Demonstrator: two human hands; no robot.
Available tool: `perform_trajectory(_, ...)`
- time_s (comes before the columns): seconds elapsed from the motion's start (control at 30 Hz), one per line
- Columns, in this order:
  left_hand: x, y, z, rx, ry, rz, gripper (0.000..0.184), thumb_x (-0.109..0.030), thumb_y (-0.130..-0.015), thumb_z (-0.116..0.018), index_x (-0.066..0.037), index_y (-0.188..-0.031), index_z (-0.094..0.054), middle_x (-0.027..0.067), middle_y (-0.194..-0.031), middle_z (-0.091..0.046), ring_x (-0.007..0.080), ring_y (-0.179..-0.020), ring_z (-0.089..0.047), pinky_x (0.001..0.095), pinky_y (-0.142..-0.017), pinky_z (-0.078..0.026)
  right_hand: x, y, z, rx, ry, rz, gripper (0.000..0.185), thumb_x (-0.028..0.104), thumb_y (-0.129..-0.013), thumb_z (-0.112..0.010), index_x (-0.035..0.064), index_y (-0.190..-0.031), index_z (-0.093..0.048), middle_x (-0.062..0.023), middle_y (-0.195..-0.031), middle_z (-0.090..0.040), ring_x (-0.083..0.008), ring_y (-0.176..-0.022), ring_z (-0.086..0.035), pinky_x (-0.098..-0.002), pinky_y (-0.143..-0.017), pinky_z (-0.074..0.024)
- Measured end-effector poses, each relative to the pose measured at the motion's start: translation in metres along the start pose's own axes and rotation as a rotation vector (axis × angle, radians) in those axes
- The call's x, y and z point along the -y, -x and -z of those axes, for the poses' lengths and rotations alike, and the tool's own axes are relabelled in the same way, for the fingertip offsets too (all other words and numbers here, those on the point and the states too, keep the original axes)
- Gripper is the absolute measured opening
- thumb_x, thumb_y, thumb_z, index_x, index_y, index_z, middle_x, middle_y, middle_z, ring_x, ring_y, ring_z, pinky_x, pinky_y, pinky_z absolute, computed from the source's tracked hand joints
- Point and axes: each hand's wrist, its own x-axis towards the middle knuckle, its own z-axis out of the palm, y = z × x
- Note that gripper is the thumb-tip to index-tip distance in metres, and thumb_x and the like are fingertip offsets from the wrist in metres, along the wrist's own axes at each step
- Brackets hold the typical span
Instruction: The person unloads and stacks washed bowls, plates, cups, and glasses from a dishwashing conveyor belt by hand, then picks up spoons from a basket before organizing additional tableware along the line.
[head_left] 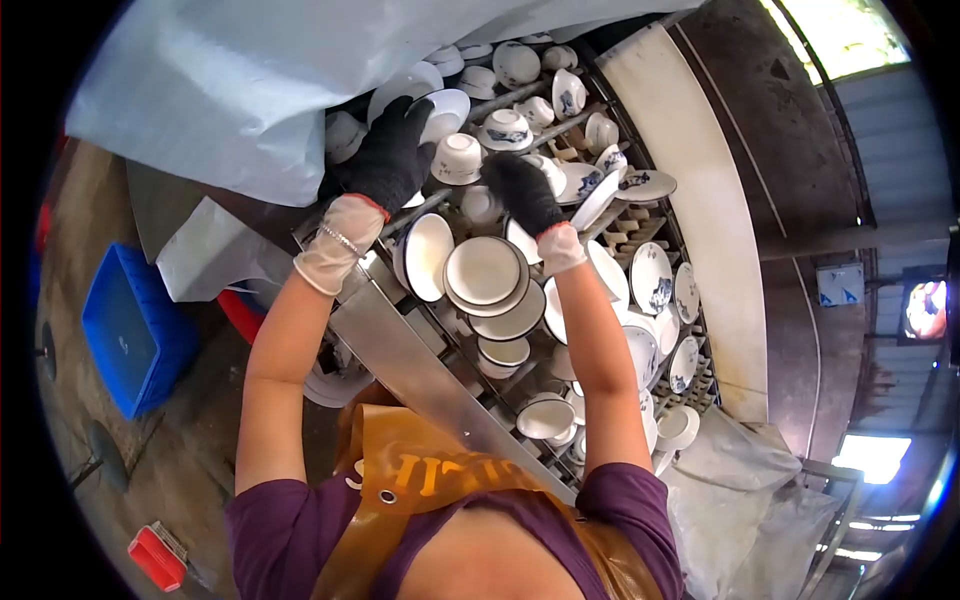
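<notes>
Both my hands wear black gloves with pale cuffs and reach over a rack of white bowls and plates. My left hand (385,158) has its fingers spread beside a white plate (445,115) near the hanging sheet. To its right, my right hand (520,188) is blurred, close to an upturned bowl (457,159) and a blue-patterned bowl (578,182); its fingertips are too smeared to read. Below the hands are a tilted oval bowl (424,257) and a stack of round bowls (484,270).
A metal edge (400,345) runs along the rack's near side. Grey sheeting (230,90) hangs at the upper left. A blue bin (135,330) and a red basket (157,558) are on the floor at left. A pale curved panel (700,200) borders the rack on the right.
</notes>
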Motion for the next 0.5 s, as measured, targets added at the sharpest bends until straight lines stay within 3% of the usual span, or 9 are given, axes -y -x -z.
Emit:
perform_trajectory(0.03, -0.014, 0.008, 0.007, 0.015, 0.006, -0.005, 0.051, -0.013, -0.079, -0.061, -0.007, -0.127, -0.045, 0.0231, -0.129, -0.043, 0.0368, -0.121, -0.041, 0.0432, -0.102, -0.033, 0.010, 0.019, 0.001, 0.164, -0.141, 0.010, 0.027, 0.025, -0.083, -0.061, 0.0045, -0.100, -0.063, -0.0167, -0.097, -0.064, -0.0313, -0.091, -0.061, -0.0384, -0.080, -0.0474)
perform_trajectory(0.1, -0.037, 0.026, 0.013, 0.052, -0.239, -0.119, 0.048, -0.011, -0.079, -0.060, -0.008, -0.125, -0.049, 0.0220, -0.133, -0.041, 0.0361, -0.124, -0.038, 0.0446, -0.103, -0.032, 0.024, 0.047, -0.003, 0.393, 0.097, 0.326, 0.032, 0.027, -0.079, -0.066, 0.0057, -0.102, -0.063, -0.0163, -0.101, -0.063, -0.0318, -0.094, -0.060, -0.0378, -0.083, -0.0467)
perform_trajectory(0.17, -0.023, 0.052, 0.004, -0.006, 0.090, -0.257, 0.052, -0.016, -0.071, -0.069, -0.011, -0.121, -0.052, 0.0192, -0.136, -0.038, 0.0384, -0.124, -0.037, 0.0466, -0.102, -0.032, 0.038, 0.076, -0.004, 0.412, 0.292, 0.338, 0.041, 0.031, -0.072, -0.071, 0.0078, -0.105, -0.062, -0.0164, -0.102, -0.062, -0.0317, -0.096, -0.059, -0.0374, -0.084, -0.0467)
perform_trajectory(0.23, -0.040, 0.070, 0.029, 0.298, 0.323, -0.262, 0.059, -0.019, -0.066, -0.075, -0.012, -0.121, -0.053, 0.0187, -0.136, -0.039, 0.0389, -0.126, -0.034, 0.0468, -0.103, -0.030, 0.037, 0.096, 0.003, 0.386, 0.242, 0.307, 0.048, 0.030, -0.066, -0.072, 0.0107, -0.108, -0.062, -0.0156, -0.102, -0.063, -0.0307, -0.096, -0.059, -0.0382, -0.083, -0.0467)
perform_trajectory(0.3, -0.047, 0.087, 0.039, 0.447, 0.254, -0.369, 0.066, -0.021, -0.061, -0.078, -0.012, -0.122, -0.052, 0.0174, -0.130, -0.046, 0.0371, -0.124, -0.037, 0.0467, -0.102, -0.030, 0.032, 0.122, 0.024, 0.491, 0.233, 0.090, 0.050, 0.026, -0.062, -0.071, 0.0127, -0.109, -0.063, -0.0144, -0.101, -0.063, -0.0307, -0.094, -0.060, -0.0385, -0.083, -0.0467)
perform_trajectory(0.37, -0.055, 0.097, 0.046, 0.478, 0.186, -0.425, 0.058, -0.022, -0.058, -0.078, -0.012, -0.112, -0.059, 0.0135, -0.122, -0.051, 0.0350, -0.123, -0.038, 0.0484, -0.101, -0.030, -0.003, 0.142, 0.043, 0.614, 0.438, 0.049, 0.048, 0.022, -0.064, -0.068, 0.0140, -0.111, -0.062, -0.0137, -0.098, -0.063, -0.0317, -0.091, -0.060, -0.0403, -0.079, -0.0478)
perform_trajectory(0.43, -0.042, 0.110, 0.039, 0.523, -0.166, -0.496, 0.041, -0.021, -0.058, -0.076, -0.012, -0.096, -0.064, 0.0088, -0.109, -0.057, 0.0324, -0.119, -0.043, 0.0499, -0.100, -0.029, -0.009, 0.165, 0.063, 0.531, 0.461, -0.001, 0.043, 0.020, -0.068, -0.066, 0.0141, -0.111, -0.061, -0.0134, -0.099, -0.063, -0.0315, -0.090, -0.060, -0.0408, -0.077, -0.0481)
perform_trajectory(0.47, -0.026, 0.118, 0.029, 0.405, -0.111, -0.506, 0.027, -0.020, -0.060, -0.074, -0.011, -0.084, -0.064, 0.0058, -0.098, -0.061, 0.0296, -0.112, -0.050, 0.0503, -0.100, -0.028, -0.006, 0.175, 0.072, 0.541, 0.485, -0.066, 0.041, 0.019, -0.070, -0.066, 0.0138, -0.111, -0.061, -0.0137, -0.099, -0.063, -0.0318, -0.090, -0.060, -0.0408, -0.078, -0.0480)
perform_trajectory(0.5, -0.022, 0.118, 0.030, 0.406, -0.109, -0.510, 0.027, -0.020, -0.060, -0.074, -0.011, -0.084, -0.064, 0.0058, -0.098, -0.061, 0.0296, -0.112, -0.050, 0.0503, -0.100, -0.028, -0.003, 0.185, 0.080, 0.548, 0.512, -0.128, 0.040, 0.017, -0.071, -0.065, 0.0136, -0.111, -0.061, -0.0140, -0.100, -0.063, -0.0321, -0.090, -0.060, -0.0408, -0.078, -0.0480)
